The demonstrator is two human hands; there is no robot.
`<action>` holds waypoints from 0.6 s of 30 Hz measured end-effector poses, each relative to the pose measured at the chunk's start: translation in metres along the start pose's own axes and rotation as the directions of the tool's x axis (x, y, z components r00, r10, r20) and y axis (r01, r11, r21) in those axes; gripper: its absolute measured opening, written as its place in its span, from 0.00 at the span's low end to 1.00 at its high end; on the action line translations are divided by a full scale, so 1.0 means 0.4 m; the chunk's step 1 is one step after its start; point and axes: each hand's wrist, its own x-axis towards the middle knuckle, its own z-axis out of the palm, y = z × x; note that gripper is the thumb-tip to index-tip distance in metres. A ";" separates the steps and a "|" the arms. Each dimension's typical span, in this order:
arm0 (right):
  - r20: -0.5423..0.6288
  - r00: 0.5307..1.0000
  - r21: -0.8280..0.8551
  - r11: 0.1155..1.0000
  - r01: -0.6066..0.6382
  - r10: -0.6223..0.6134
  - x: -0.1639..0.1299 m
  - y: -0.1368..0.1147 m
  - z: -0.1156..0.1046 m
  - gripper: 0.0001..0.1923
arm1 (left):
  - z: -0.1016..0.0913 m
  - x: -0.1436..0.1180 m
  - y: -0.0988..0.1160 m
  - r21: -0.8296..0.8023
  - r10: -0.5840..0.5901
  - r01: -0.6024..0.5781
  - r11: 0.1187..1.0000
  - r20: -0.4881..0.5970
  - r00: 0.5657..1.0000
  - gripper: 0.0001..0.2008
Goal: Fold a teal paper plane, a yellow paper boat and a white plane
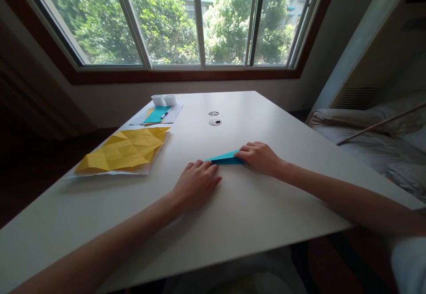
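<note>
A narrow, folded piece of blue paper (229, 158) lies on the white table between my two hands. Its left end is under the curled fingers of my left hand (199, 181), which rests on the tabletop. At the opposite end, my right hand (258, 156) grips the paper with thumb and fingertips together. A slanting fold and a darker strip show along the part between the hands. Both ends are covered by my fingers.
Left of my hands, a creased yellow paper (128, 149) lies on white sheets. Farther back are blue sheets (155, 115), a pen (165, 113) and white containers (163, 100). Two round cutouts (215, 122) lie mid-table. A padded seat (349, 127) stands to the right.
</note>
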 end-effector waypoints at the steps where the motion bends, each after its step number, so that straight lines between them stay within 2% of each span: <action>1: 0.000 1.000 0.019 1.000 -0.006 0.006 -0.005 0.003 0.005 0.13 | 0.001 0.004 -0.010 -0.019 -0.005 0.005 1.000 -0.020 1.000 0.14; 5: -0.010 1.000 0.070 0.997 -0.018 0.019 -0.014 0.012 0.022 0.15 | 0.011 0.027 -0.075 -0.107 -0.012 0.000 0.994 -0.110 0.994 0.10; 10: -0.027 1.000 0.113 0.994 0.011 -0.008 -0.021 0.020 0.037 0.16 | 0.024 0.045 -0.153 -0.242 0.147 -0.152 0.958 -0.038 0.988 0.14; 14: -0.010 1.000 0.180 0.983 0.026 -0.025 -0.032 0.025 0.048 0.16 | 0.012 0.041 -0.162 -0.237 0.229 -0.217 0.947 0.023 0.973 0.14; 18: 0.017 0.999 0.188 0.982 -0.030 0.028 -0.034 0.020 0.052 0.19 | -0.002 0.025 -0.135 -0.166 0.230 -0.218 0.962 0.058 0.972 0.15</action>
